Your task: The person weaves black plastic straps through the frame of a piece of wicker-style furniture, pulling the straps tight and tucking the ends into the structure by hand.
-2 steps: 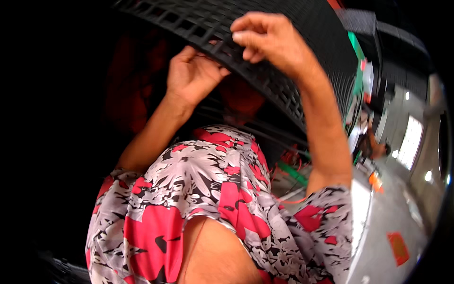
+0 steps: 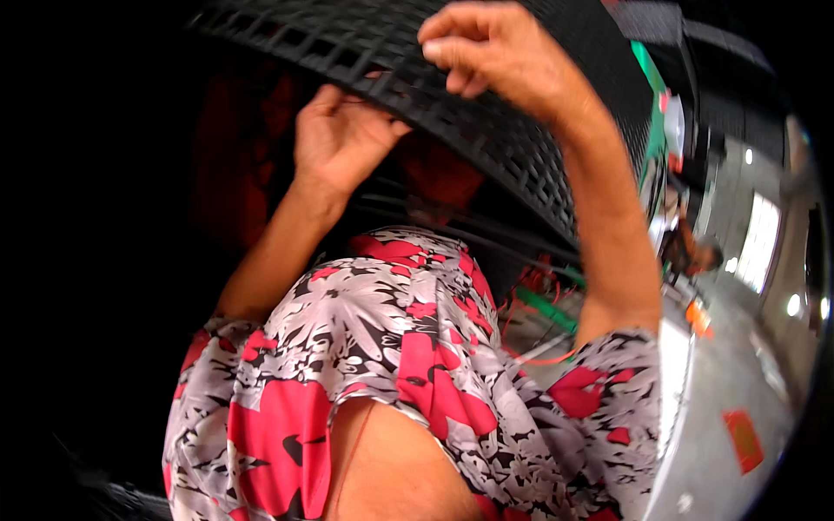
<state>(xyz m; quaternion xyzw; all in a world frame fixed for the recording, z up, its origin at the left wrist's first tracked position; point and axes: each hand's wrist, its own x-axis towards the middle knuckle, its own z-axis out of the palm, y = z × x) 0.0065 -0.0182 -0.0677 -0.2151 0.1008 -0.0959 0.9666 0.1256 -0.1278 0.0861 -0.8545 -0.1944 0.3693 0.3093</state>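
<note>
A black woven panel (image 2: 556,95), plaited from flat strips with an open lattice band along its near edge, slants across the upper part of the head view. From below, my left hand (image 2: 343,143) grips that edge; its fingertips go behind the lattice and are partly hidden. Above the panel, my right hand (image 2: 504,56) is raised with bent fingers, thumb and forefinger drawn close together. Whatever strip or strand it may pinch is too small and blurred to make out.
Orange-red cord (image 2: 547,358) and a green bar (image 2: 543,308) lie low beyond my right sleeve. Further right, another person (image 2: 695,252) is by a bright window (image 2: 757,243). An orange-red patch (image 2: 744,441) marks the grey floor (image 2: 712,408). The left side is dark.
The view has shifted slightly. My right hand sits a little higher in it, and my left hand a little further left, still at the panel's edge.
</note>
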